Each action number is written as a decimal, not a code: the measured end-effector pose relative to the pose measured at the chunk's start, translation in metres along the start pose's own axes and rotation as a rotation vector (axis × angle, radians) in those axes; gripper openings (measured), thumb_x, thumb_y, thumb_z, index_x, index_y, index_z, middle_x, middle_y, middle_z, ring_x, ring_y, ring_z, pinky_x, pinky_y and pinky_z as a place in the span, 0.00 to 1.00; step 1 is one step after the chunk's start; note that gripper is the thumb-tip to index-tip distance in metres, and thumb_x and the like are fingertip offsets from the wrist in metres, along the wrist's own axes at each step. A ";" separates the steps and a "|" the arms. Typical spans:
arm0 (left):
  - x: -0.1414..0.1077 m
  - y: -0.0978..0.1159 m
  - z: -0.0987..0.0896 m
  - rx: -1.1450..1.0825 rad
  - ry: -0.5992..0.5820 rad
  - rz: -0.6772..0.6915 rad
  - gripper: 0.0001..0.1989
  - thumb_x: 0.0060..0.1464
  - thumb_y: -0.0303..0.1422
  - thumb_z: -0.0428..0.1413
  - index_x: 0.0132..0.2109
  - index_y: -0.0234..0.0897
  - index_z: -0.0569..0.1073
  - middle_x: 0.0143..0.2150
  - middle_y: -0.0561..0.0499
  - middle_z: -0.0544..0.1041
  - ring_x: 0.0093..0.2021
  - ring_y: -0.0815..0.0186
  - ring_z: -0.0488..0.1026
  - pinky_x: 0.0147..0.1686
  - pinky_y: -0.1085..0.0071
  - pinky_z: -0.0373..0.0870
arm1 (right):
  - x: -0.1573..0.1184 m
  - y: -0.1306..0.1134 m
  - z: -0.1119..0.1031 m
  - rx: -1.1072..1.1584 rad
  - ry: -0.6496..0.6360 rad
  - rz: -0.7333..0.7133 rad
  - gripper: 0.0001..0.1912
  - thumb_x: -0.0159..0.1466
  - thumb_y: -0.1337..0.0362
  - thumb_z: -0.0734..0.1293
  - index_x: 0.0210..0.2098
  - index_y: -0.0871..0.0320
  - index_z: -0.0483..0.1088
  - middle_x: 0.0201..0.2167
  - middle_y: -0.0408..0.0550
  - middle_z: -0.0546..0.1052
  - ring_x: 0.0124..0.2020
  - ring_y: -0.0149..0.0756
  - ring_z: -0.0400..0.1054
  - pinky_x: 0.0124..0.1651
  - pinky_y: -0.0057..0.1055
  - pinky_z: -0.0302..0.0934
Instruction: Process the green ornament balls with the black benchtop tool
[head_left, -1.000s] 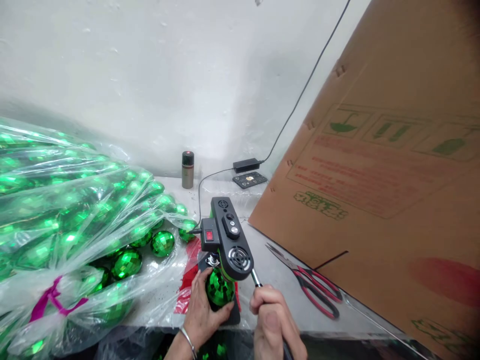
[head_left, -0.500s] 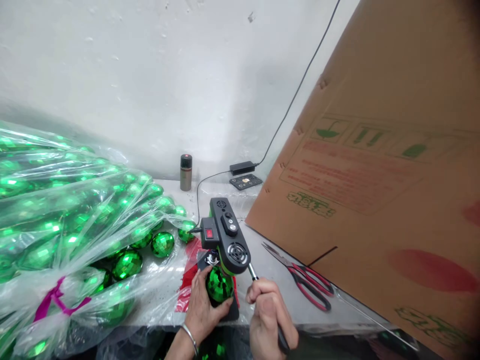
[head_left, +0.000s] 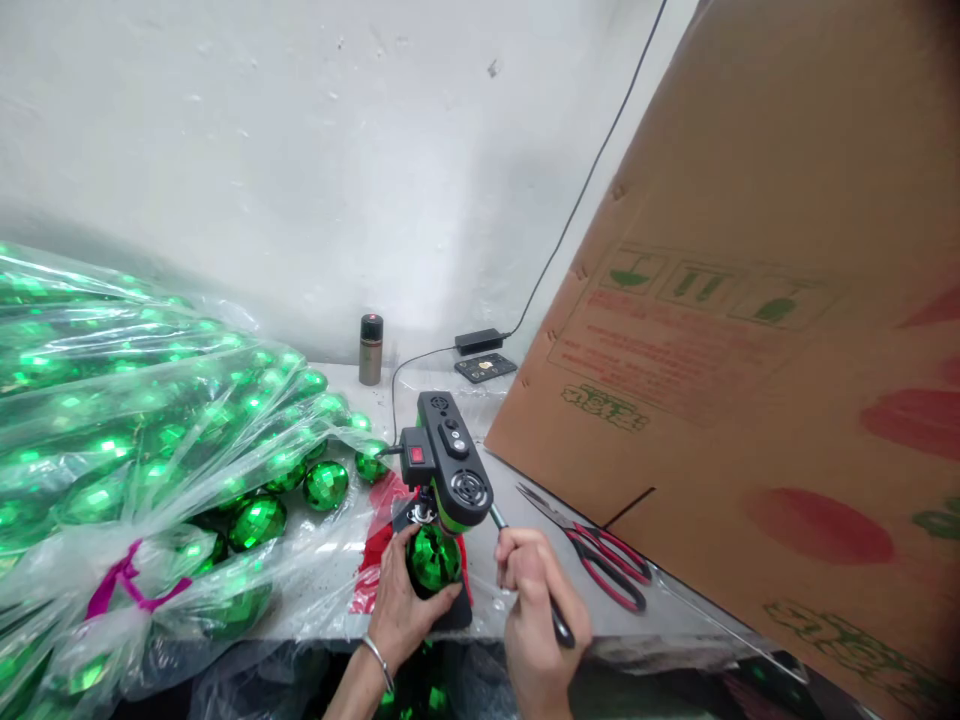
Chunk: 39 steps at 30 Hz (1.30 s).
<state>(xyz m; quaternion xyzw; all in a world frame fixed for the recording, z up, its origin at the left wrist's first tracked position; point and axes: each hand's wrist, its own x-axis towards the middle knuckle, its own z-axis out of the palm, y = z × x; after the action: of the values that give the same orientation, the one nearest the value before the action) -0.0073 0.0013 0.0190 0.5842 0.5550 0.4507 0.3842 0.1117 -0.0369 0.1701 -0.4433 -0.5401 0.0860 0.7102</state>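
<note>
My left hand (head_left: 401, 605) is closed around a shiny green mirrored ball ornament (head_left: 435, 560), thumb in front and fingers at its left side. The ball sits beneath the head of a small black press-like machine (head_left: 459, 460) with a red switch. My right hand (head_left: 536, 590) grips the machine's lever handle (head_left: 561, 625), a metal rod with a black end. Under the machine lies a red sheet (head_left: 367, 570). What the machine's head touches on top of the ball is hidden.
A clear plastic bag (head_left: 165, 430) of green balls, tied with a purple ribbon (head_left: 124, 580), fills the left. Loose balls (head_left: 326, 485) lie beside it. Red-handled scissors (head_left: 607, 560) lie right, by a large cardboard box (head_left: 720, 400). Behind stand a bottle (head_left: 370, 350), a phone (head_left: 485, 368) and a power adapter (head_left: 478, 342).
The lever and my right hand have shifted slightly, with the black handle end swung upward. My left hand stays on the ball. The whole view has moved a little.
</note>
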 end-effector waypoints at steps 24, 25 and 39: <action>-0.080 -0.028 -0.066 0.388 0.226 0.372 0.21 0.71 0.39 0.59 0.67 0.45 0.78 0.62 0.37 0.84 0.63 0.47 0.83 0.61 0.51 0.83 | 0.004 -0.003 -0.001 0.022 0.050 0.037 0.25 0.78 0.56 0.67 0.24 0.56 0.67 0.25 0.45 0.71 0.24 0.31 0.64 0.26 0.29 0.58; -0.051 -0.014 -0.078 0.414 0.298 0.396 0.19 0.73 0.38 0.55 0.66 0.44 0.78 0.62 0.38 0.84 0.63 0.48 0.82 0.62 0.50 0.81 | 0.003 -0.002 -0.002 0.027 0.048 0.033 0.25 0.78 0.56 0.67 0.24 0.56 0.67 0.25 0.45 0.71 0.24 0.31 0.64 0.26 0.29 0.58; 0.101 0.041 -0.113 0.509 0.143 -0.188 0.35 0.60 0.39 0.65 0.68 0.32 0.64 0.64 0.29 0.78 0.65 0.44 0.81 0.64 0.53 0.75 | -0.001 0.003 -0.006 0.007 -0.011 0.015 0.19 0.78 0.63 0.65 0.29 0.55 0.69 0.27 0.43 0.72 0.23 0.30 0.62 0.25 0.29 0.55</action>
<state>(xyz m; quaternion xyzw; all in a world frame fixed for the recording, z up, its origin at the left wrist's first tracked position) -0.1048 0.0920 0.1015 0.5744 0.7278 0.2994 0.2253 0.1179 -0.0388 0.1674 -0.4446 -0.5402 0.0956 0.7081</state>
